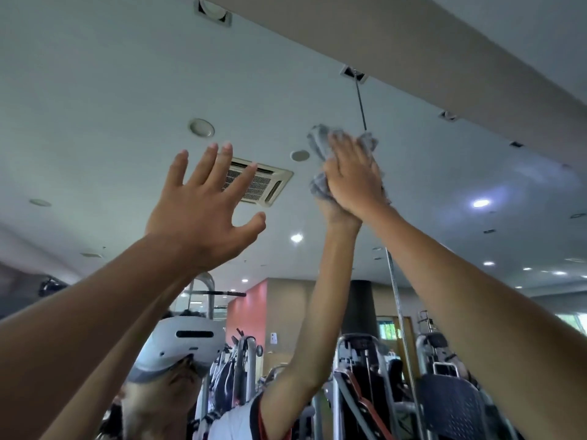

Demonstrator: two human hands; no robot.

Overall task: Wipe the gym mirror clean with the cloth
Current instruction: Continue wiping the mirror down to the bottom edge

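My right hand pressed the cloth with flat fingers against the mirror, high up, just beside the seam and near the top edge. My left hand was spread wide, holding nothing, with glass running on well to its left.

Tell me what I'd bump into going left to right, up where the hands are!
left hand → air vent → right hand pressing the cloth → bright ceiling light
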